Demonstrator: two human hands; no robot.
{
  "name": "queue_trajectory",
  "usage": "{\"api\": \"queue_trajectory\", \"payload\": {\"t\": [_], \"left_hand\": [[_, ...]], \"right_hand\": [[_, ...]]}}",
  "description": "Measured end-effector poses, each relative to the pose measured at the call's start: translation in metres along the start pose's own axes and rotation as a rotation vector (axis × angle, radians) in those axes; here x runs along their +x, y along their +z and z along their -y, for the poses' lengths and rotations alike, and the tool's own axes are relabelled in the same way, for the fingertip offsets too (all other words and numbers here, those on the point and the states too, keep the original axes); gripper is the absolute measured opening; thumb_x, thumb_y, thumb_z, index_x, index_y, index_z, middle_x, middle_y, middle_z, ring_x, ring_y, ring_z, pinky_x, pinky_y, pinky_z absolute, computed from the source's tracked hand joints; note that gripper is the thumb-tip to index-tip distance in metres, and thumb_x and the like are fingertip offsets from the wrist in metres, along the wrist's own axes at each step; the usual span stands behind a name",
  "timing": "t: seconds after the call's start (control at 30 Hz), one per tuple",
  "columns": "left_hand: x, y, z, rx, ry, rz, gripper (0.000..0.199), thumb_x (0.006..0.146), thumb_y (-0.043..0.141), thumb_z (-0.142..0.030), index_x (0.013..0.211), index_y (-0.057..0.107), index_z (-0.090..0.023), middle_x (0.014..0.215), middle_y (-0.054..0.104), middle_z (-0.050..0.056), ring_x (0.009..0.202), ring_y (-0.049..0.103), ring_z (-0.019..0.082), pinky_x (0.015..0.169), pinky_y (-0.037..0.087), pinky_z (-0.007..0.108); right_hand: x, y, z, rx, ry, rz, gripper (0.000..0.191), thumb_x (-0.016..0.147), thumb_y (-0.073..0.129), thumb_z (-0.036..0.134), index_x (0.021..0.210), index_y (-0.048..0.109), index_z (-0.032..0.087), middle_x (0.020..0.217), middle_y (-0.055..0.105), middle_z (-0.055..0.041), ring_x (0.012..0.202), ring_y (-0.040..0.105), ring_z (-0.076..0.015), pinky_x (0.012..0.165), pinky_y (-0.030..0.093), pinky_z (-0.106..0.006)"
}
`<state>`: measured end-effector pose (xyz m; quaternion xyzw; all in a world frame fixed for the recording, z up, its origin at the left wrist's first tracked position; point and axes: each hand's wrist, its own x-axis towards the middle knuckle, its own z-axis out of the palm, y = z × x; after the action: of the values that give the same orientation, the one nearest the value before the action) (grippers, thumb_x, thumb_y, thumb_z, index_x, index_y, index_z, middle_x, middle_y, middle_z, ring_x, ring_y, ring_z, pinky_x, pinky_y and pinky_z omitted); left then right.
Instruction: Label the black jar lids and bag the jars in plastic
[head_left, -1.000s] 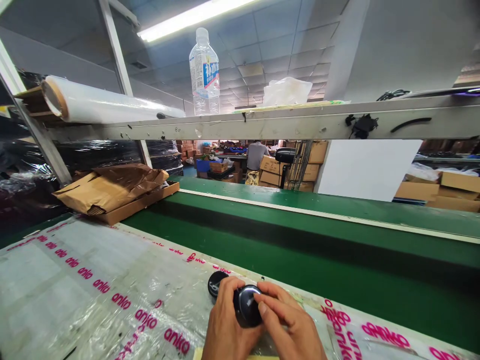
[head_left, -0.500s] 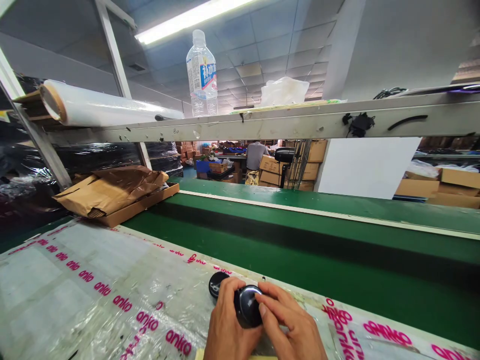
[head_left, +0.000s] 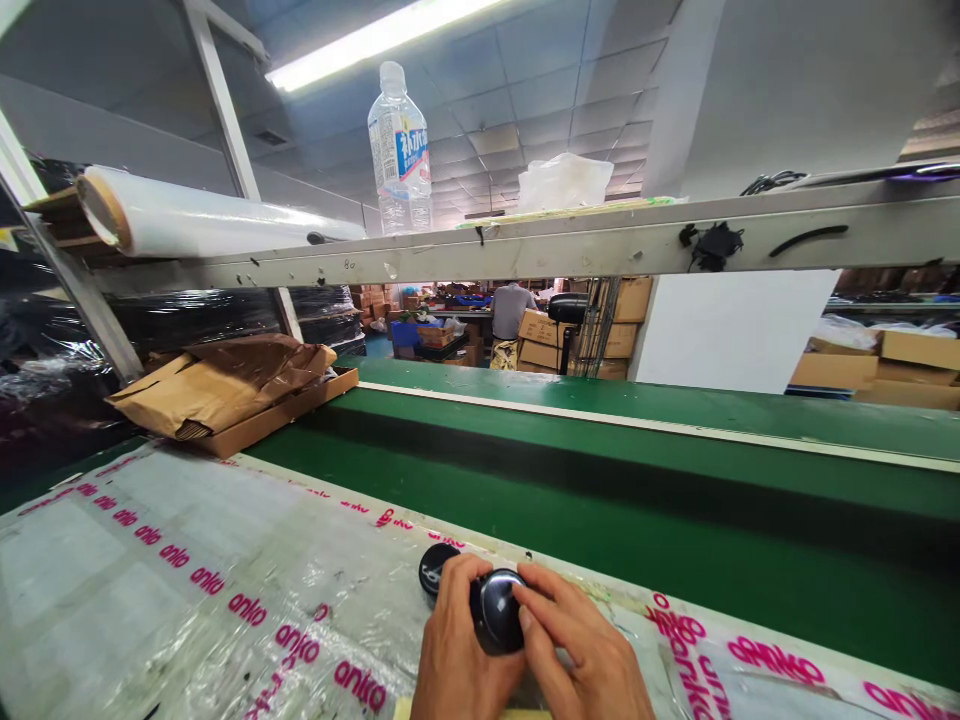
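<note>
A glossy black round piece with a domed top (head_left: 499, 610) sits between my two hands near the bottom middle of the view; its exact kind does not show. My left hand (head_left: 459, 640) is wrapped around its left side. From the right, my right hand (head_left: 581, 635) presses its fingertips on the top and edge of the same piece. Just beyond my left fingers lies a second black round piece (head_left: 436, 568) with pale lettering on its face. Below my hands, a strip of something pale yellow (head_left: 403, 708) is partly hidden.
The worktop (head_left: 187, 620) is covered in clear film printed "anko". Beyond it runs a green conveyor belt (head_left: 600, 520). A cardboard tray (head_left: 277, 410) with brown paper stands at left. Overhead, a shelf (head_left: 540, 248) bears a plastic bottle (head_left: 401, 150) and a film roll (head_left: 217, 212).
The camera view has shifted very slightly. Both hands keep the same hold on the black domed piece, with no clear movement.
</note>
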<state>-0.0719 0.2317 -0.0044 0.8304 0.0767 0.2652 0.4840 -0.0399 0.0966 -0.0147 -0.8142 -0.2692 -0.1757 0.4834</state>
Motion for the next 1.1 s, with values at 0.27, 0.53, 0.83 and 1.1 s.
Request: {"api": "queue_trajectory", "payload": {"t": [0.27, 0.53, 0.83, 1.1], "left_hand": [[0.000, 0.001, 0.001, -0.012, 0.019, -0.025, 0.034, 0.073, 0.068, -0.035, 0.103, 0.059, -0.022, 0.106, 0.064, 0.006, 0.094, 0.066, 0.025, 0.086, 0.056, 0.040], [0.000, 0.001, 0.003, -0.028, 0.021, -0.017, 0.035, 0.073, 0.071, -0.035, 0.103, 0.058, -0.023, 0.106, 0.063, 0.005, 0.093, 0.065, 0.024, 0.085, 0.056, 0.038], [0.000, -0.002, 0.002, -0.044, 0.064, 0.115, 0.039, 0.067, 0.077, -0.026, 0.102, 0.058, -0.023, 0.105, 0.065, 0.003, 0.091, 0.066, 0.022, 0.080, 0.056, 0.033], [0.001, -0.004, 0.000, -0.034, 0.028, 0.138, 0.044, 0.063, 0.078, -0.025, 0.103, 0.060, -0.025, 0.108, 0.066, 0.002, 0.094, 0.067, 0.023, 0.081, 0.057, 0.033]], "right_hand": [[0.001, -0.003, -0.002, -0.091, -0.120, -0.009, 0.033, 0.099, 0.049, 0.026, 0.114, 0.078, 0.022, 0.126, 0.073, -0.0095, 0.112, 0.071, -0.0268, 0.094, 0.061, -0.037], [0.001, -0.003, 0.005, 0.082, 0.062, -0.062, 0.031, 0.097, 0.053, 0.035, 0.112, 0.077, 0.023, 0.124, 0.073, -0.0083, 0.113, 0.069, -0.0266, 0.091, 0.060, -0.034], [0.013, -0.012, 0.012, 0.365, 0.405, 0.116, 0.033, 0.086, 0.064, 0.051, 0.102, 0.071, 0.023, 0.101, 0.074, -0.0056, 0.091, 0.070, -0.0267, 0.073, 0.056, -0.033], [0.017, -0.018, 0.017, 0.292, 0.442, 0.139, 0.032, 0.086, 0.063, 0.052, 0.099, 0.073, 0.025, 0.101, 0.075, -0.0050, 0.093, 0.067, -0.0281, 0.083, 0.051, -0.036]]}}
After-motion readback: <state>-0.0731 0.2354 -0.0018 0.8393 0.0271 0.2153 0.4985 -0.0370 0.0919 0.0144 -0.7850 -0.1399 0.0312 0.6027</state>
